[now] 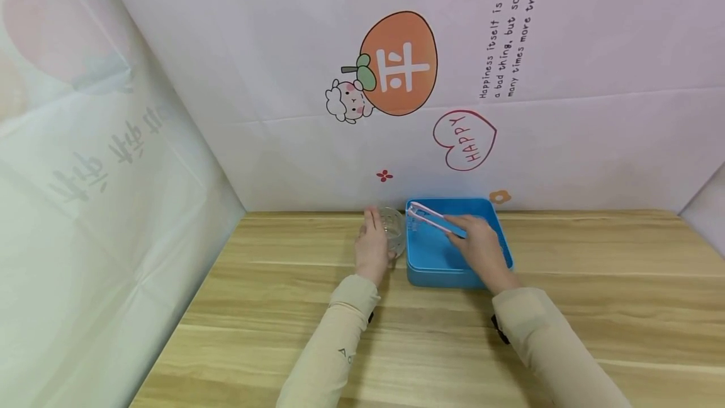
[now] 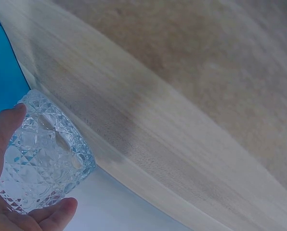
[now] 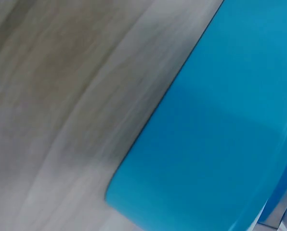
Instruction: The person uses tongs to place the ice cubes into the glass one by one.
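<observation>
The head view is showing both hands at work, side by side near the back of the wooden worktop (image 1: 283, 288). The left hand (image 1: 372, 245) is gripping a clear glass (image 1: 396, 230), which is sitting just beside the left side of a blue box (image 1: 444, 278). The right hand (image 1: 480, 245) is grasping a pair of pink tongs (image 1: 430, 210), its fingers closing round them, and the tips are pointing over the box's far left corner. Some small pale things are showing below the tips, too tiny to make out.

The left wrist view is giving what the head view is mostly hiding: the glass's raised diamond pattern, with the thumb (image 2: 7, 127) pressing one side and the other fingers wrapping the opposite side. Part of the blue box is also appearing at its edge.

The right wrist view is showing mainly the box's smooth outer wall and rounded corner, lying against the wood grain. Neither the tongs nor the right hand's grasp is showing clearly there; only the head view is revealing that hold.
</observation>
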`<act>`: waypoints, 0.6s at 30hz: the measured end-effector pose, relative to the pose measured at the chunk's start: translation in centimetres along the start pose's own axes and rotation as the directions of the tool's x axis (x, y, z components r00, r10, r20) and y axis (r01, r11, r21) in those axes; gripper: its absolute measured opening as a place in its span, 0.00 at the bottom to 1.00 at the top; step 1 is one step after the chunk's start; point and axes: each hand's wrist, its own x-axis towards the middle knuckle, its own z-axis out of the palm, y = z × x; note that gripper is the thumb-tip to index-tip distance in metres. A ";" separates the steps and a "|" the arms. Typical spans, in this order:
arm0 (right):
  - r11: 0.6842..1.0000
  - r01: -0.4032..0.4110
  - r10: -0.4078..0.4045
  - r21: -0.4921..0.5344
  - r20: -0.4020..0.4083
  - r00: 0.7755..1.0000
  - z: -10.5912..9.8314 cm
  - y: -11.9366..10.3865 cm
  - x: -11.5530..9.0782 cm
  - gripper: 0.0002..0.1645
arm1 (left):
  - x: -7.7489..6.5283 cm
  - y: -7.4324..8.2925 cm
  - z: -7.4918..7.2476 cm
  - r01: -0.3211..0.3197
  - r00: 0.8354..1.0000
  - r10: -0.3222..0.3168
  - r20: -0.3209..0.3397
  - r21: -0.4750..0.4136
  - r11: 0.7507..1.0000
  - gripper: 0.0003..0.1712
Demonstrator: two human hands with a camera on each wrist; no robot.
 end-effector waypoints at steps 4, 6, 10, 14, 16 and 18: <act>0.999 0.028 -0.029 0.014 0.021 0.999 0.1 -0.7 0.1 0.23 | 0.0 0.0 0.0 -0.003 1.000 0.003 -0.005 0.007 1.000 0.62; 0.999 0.045 -0.046 0.018 0.028 0.999 0.1 -1.0 0.1 0.23 | 0.0 0.0 0.0 -0.001 1.000 0.001 -0.006 0.001 1.000 0.62; 0.998 0.060 -0.061 0.023 0.050 0.997 0.1 -1.6 0.0 0.23 | 0.0 0.0 0.0 0.006 1.000 -0.006 0.001 -0.005 1.000 0.62; 0.998 0.064 -0.065 0.020 0.071 0.995 0.3 -1.8 0.0 0.22 | 0.0 0.0 0.0 0.005 1.000 -0.005 -0.002 0.000 1.000 0.62; 0.998 0.066 -0.067 0.017 0.073 0.995 0.3 -1.9 0.0 0.22 | 0.0 0.0 0.0 0.005 1.000 -0.005 -0.003 -0.006 1.000 0.61; 0.997 0.073 -0.074 0.011 0.070 0.995 0.3 -1.9 0.0 0.22 | 0.0 0.0 0.0 0.005 1.000 -0.005 -0.003 -0.009 1.000 0.61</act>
